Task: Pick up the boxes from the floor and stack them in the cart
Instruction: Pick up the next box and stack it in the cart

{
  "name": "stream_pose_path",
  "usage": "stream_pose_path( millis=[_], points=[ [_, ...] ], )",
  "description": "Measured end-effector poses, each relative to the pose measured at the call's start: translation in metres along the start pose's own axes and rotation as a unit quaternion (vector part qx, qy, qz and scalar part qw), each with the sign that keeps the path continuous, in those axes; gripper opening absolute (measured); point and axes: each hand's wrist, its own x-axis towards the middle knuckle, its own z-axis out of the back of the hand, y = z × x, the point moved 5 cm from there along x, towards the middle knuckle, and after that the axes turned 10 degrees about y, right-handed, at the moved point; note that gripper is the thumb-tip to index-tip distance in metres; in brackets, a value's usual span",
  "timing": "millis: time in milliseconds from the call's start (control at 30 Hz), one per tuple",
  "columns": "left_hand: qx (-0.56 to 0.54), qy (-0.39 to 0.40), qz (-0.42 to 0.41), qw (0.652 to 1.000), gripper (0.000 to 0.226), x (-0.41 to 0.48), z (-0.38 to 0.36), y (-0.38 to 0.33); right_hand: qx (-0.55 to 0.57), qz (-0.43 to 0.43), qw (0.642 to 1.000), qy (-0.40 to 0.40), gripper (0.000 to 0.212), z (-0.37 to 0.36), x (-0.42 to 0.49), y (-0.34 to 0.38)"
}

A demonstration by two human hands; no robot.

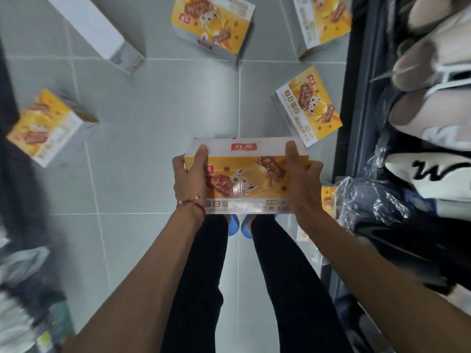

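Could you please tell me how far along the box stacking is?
Done: cannot tell from this view. In hand: the left hand and right hand grip one yellow box. Left: at least five other boxes lie on the floor.

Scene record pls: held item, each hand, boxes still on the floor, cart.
held: yellow snack box, in the air above the feet, printed face up
left: left hand grips its left end, thumb on top
right: right hand grips its right end, thumb on top
floor: on grey tiles: left box, white-faced box, top-centre box, top-right box, right-middle box
cart: not identifiable in view
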Motion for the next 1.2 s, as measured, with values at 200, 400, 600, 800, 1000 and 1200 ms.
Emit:
stream_pose_path(
  millis=[200, 400, 600, 800, 1000, 1200],
  points=[
    [0.002, 0.011, -0.032, 0.999, 0.042, -0.100, 0.060, -0.062, 0.021, 0.010, 0.999, 0.034, 0.043, -0.007, -0.112, 0.047],
    [-0.031, 0.010, -0.096, 0.995, 0.044, -0.190, 0.121, -0.108, 0.017, 0.099, 0.990, 0.103, 0.052, -0.019, -0.209, 0.101],
    [-0.057, -0.007, -0.175, 0.983, 0.044, -0.259, 0.169, -0.131, -0.041, 0.183, 0.967, 0.171, 0.053, -0.033, -0.283, 0.142],
    [-0.074, -0.061, -0.194, 0.976, 0.063, -0.318, 0.194, -0.134, -0.103, 0.236, 0.940, 0.226, 0.049, -0.046, -0.336, 0.174],
    [-0.098, -0.142, -0.220, 0.960, 0.057, -0.370, 0.207, -0.122, -0.158, 0.285, 0.905, 0.274, 0.046, -0.062, -0.363, 0.190],
    [-0.132, -0.264, -0.218, 0.930, 0.069, -0.425, 0.212, -0.088, -0.272, 0.317, 0.840, 0.347, 0.073, -0.080, -0.388, 0.192]
  ],
)
